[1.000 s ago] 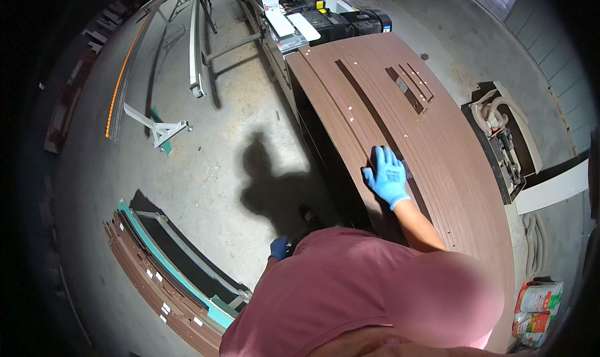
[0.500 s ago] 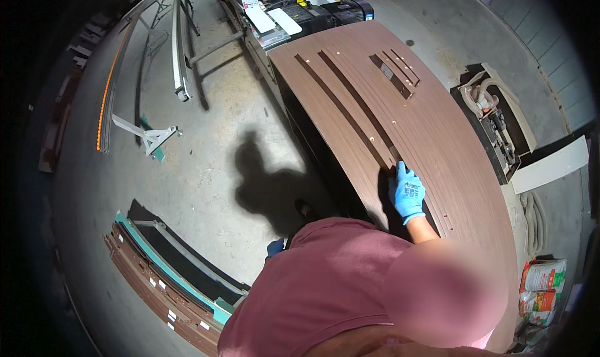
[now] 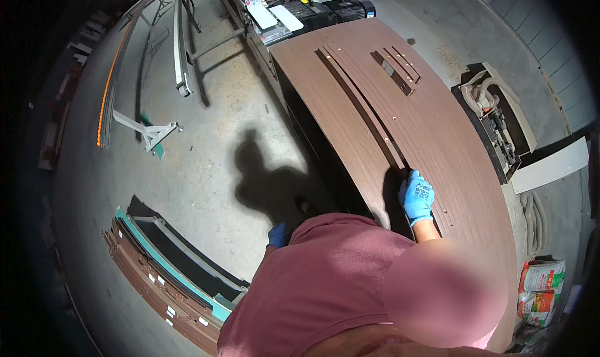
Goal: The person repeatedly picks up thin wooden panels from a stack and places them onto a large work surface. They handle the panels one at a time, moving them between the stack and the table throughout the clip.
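My right hand [image 3: 417, 197], in a light blue glove, rests on a long brown wood-grain table or panel [image 3: 462, 157]. Its fingers curl around the near end of a long, narrow brown strip [image 3: 365, 116], which runs away from me along the surface. A thin dark gap separates this strip from the brown material on its right. Low at my left side hangs my left hand [image 3: 277, 235] in a darker blue glove, away from the table; its fingers are too shaded to make out.
Short brown pieces [image 3: 395, 72] lie farther up the table. A machine with a black motor [image 3: 344, 10] stands at its far end. Brown strips [image 3: 156, 288] lie on a rack at lower left. On the right are an open tool case [image 3: 494, 119] and printed bags [image 3: 540, 291].
The long strip has shifted right, narrowing the gap beside it. My right hand has moved slightly right and nearer to me. My left hand has risen a little and shows more.
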Demonstrator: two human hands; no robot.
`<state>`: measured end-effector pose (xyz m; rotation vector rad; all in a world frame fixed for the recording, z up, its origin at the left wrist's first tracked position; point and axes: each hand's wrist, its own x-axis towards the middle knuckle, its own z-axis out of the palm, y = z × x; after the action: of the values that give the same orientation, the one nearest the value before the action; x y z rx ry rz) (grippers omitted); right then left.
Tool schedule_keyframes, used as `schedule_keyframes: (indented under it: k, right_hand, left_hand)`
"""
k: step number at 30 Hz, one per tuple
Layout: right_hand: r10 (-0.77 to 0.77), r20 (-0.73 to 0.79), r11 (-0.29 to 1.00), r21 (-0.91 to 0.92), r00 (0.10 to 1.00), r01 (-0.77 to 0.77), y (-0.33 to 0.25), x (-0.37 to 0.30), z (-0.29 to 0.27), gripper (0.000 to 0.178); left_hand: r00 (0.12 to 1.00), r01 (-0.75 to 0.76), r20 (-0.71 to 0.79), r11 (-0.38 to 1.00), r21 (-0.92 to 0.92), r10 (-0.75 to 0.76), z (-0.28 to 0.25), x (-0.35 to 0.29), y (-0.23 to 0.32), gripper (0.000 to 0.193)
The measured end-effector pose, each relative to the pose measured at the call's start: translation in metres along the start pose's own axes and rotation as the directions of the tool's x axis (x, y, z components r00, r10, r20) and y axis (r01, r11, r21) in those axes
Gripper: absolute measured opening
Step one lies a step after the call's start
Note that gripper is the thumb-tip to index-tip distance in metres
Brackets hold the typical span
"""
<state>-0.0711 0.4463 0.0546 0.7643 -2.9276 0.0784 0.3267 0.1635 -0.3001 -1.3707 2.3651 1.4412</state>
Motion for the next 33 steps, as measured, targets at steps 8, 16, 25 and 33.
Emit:
schedule_keyframes:
  k: [8,16,25,33]
  right_hand:
    - [-0.105,0.038,0.991,-0.073,0.994,0.108,-0.045,0.020,-0.057,0.053]
    - [-0.233,0.003,0.932,-0.286,0.972,0.224,-0.026,0.069,0.016,0.100]
    - [-0.132,0.125,0.951,-0.263,0.983,0.161,-0.038,0.112,0.023,0.098]
    - [-0.144,0.155,0.987,-0.044,0.977,0.152,-0.007,0.131,0.040,0.110]
  left_hand:
    - [0.997,-0.076,0.055,0.886,0.457,0.057,-0.004,-0.026,-0.010,0.032]
    - [0.850,0.355,-0.171,0.780,-0.515,-0.499,0.009,-0.045,0.038,0.050]
    - [0.690,0.574,-0.060,0.596,-0.562,-0.721,0.055,-0.108,-0.023,0.052]
    - [0.592,0.604,-0.065,0.495,-0.624,-0.804,0.086,-0.128,-0.035,0.051]
